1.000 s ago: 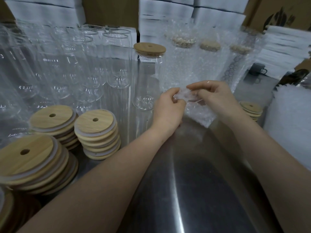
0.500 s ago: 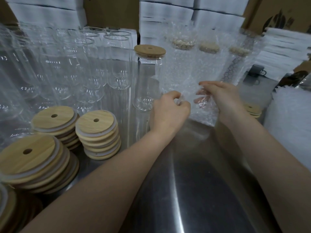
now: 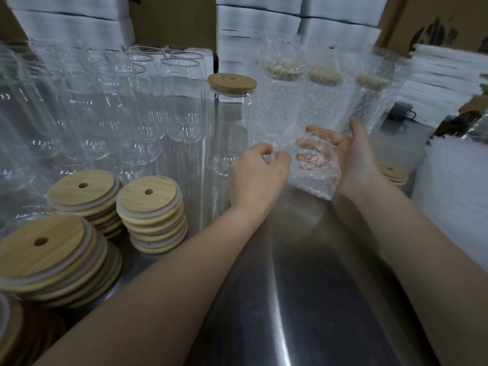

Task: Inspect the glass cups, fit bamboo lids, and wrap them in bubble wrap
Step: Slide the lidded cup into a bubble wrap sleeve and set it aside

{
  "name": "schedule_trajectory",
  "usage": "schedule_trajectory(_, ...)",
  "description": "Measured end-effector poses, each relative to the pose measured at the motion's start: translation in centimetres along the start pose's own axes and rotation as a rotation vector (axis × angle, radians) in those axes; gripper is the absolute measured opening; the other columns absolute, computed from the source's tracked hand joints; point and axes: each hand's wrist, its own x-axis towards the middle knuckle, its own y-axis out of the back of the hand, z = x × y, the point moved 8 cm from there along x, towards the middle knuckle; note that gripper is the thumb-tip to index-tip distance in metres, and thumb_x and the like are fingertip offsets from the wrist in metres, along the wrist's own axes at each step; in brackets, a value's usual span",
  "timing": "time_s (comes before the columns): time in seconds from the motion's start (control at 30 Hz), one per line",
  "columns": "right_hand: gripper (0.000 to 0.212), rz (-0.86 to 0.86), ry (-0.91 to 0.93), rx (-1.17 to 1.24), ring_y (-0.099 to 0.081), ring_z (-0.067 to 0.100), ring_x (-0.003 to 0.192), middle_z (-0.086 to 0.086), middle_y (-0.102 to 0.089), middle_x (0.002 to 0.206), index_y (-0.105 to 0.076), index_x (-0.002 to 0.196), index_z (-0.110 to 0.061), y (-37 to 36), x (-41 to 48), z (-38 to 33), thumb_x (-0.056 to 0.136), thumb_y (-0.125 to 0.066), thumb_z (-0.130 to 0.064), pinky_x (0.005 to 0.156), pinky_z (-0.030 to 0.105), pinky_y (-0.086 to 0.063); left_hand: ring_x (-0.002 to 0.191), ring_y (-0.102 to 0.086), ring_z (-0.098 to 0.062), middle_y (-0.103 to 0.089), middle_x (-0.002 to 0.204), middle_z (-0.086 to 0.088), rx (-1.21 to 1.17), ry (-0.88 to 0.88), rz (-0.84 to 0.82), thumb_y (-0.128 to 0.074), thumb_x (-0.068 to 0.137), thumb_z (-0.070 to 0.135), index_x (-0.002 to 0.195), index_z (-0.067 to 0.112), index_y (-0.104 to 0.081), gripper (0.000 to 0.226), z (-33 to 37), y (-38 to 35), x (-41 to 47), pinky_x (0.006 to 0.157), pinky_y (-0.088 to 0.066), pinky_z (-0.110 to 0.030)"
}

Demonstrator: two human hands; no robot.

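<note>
My bubble wrap [image 3: 314, 178] is clear, patterned all over with rows of small round bubbles. The glass cups [image 3: 148, 107] I see are colourless, with white glints. The bamboo lids [image 3: 149, 199] are pale tan with fine straight grain, each with a whitish ring under its edge and a dark hole. The fitted lid [image 3: 231, 84] is the same tan. Inside the wrapped cups [image 3: 282, 101], lids show as mottled beige. My table [image 3: 303, 286] is dull grey steel with a pale streak. The boxes [image 3: 258, 19] are white, the cardboard [image 3: 174, 19] is brown and the mug [image 3: 400, 112] is dark grey.
</note>
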Motion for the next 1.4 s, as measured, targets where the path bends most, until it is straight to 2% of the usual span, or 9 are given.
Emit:
schedule_trajectory(0.13,0.065,-0.023,0.007,0.016,-0.073,0.032,0.09,0.017,-0.074,0.104,-0.072,0.106,-0.011,-0.2,-0.2,0.1,0.102,-0.022,-0.053,0.081,0.042,-0.059,0.075,-0.059,-0.019,-0.05,0.061,0.007,0.003,0.013,-0.033,-0.049,0.071,0.045,0.1,0.028,-0.063,0.036,0.2,-0.4,-0.3,0.071,-0.045,-0.033)
schedule_trajectory(0.27,0.043,-0.012,0.021,-0.055,-0.072,0.026,0.077,0.012,-0.076,0.096,-0.068,0.105,-0.013,-1.0,-0.9,-0.2,0.102,-0.036,-0.04,0.068,0.032,-0.057,0.068,-0.058,-0.004,-0.053,0.06,0.01,0.014,-0.062,-0.032,-0.057,0.078,0.028,0.136,0.024,-0.043,0.06,1.0,-0.3,-0.8,0.065,-0.051,-0.034)
schedule_trajectory(0.4,0.013,0.162,0.349,-0.436,-0.065,0.016,0.081,0.004,-0.071,0.1,-0.066,0.104,-0.018,-1.8,-2.0,-2.7,0.096,-0.056,-0.018,0.07,0.025,-0.052,0.071,-0.061,-0.025,-0.051,0.079,0.011,0.006,-0.087,0.0,-0.056,0.085,0.015,0.122,0.026,-0.035,0.044,1.3,-0.2,-1.2,0.059,-0.056,-0.052)
schedule_trajectory(0.6,0.028,0.098,0.904,-0.701,-0.059,0.009,0.101,-0.008,-0.06,0.106,-0.062,0.119,-0.014,-7.3,-6.8,-7.4,0.091,-0.057,-0.01,0.089,0.018,-0.047,0.077,-0.066,-0.033,-0.054,0.086,0.009,-0.047,-0.069,0.016,-0.053,0.09,0.012,0.108,0.024,-0.043,0.024,0.9,-0.3,-1.2,0.063,-0.056,-0.053)
schedule_trajectory(0.8,0.101,-0.199,0.536,-0.892,-0.043,0.018,0.13,0.003,-0.04,0.147,-0.018,0.152,-0.027,-14.3,-5.0,-5.1,0.076,-0.081,-0.046,0.098,0.026,-0.038,0.077,-0.069,-0.035,-0.056,0.082,0.009,-0.135,0.025,0.033,-0.052,0.089,0.005,0.092,0.02,-0.052,0.015,0.4,-0.2,-0.8,0.07,-0.057,-0.053)
schedule_trajectory(0.93,0.114,-0.19,0.479,-0.936,-0.049,0.018,0.117,0.001,-0.048,0.125,-0.013,0.154,-0.03,-15.7,-3.4,-3.8,0.068,-0.087,-0.045,0.08,0.019,-0.037,0.053,-0.066,-0.019,-0.057,0.071,0.001,-0.181,0.12,0.032,-0.052,0.089,0.0,0.069,0.018,-0.05,0.027,-0.3,-0.3,-0.5,0.052,-0.058,-0.037)
schedule_trajectory(1.07,0.098,-0.066,0.604,-0.85,-0.055,0.016,0.105,-0.009,-0.051,0.107,-0.03,0.146,-0.027,-15.2,-4.0,-3.8,0.068,-0.088,-0.038,0.077,0.022,-0.044,0.039,-0.052,0.01,-0.047,0.056,0.005,-0.205,0.125,0.004,-0.048,0.089,-0.009,0.063,0.014,-0.046,0.035,-0.5,-0.5,-0.6,0.035,-0.037,-0.008)
schedule_trajectory(1.2,0.091,-0.008,0.753,-0.432,-0.059,0.016,0.108,-0.005,-0.052,0.121,-0.028,0.146,-0.017,-12.9,-6.1,-5.3,0.075,-0.085,-0.022,0.091,0.04,-0.054,0.04,-0.057,-0.001,-0.062,0.057,0.001,-0.278,0.173,0.018,-0.05,0.087,-0.004,0.073,0.009,-0.062,0.022,-1.1,-0.3,-0.5,0.039,-0.041,-0.013)
schedule_trajectory(1.4,0.093,-0.086,0.405,0.203,-0.059,0.022,0.094,0.003,-0.057,0.101,-0.03,0.146,-0.013,-8.6,-5.9,-5.1,0.069,-0.076,-0.036,0.078,0.054,-0.059,0.044,-0.055,-0.002,-0.062,0.062,0.008,-0.425,0.238,0.044,-0.062,0.093,0.01,0.1,0.012,-0.07,0.011,-2.0,-0.3,-0.1,0.05,-0.053,-0.022)
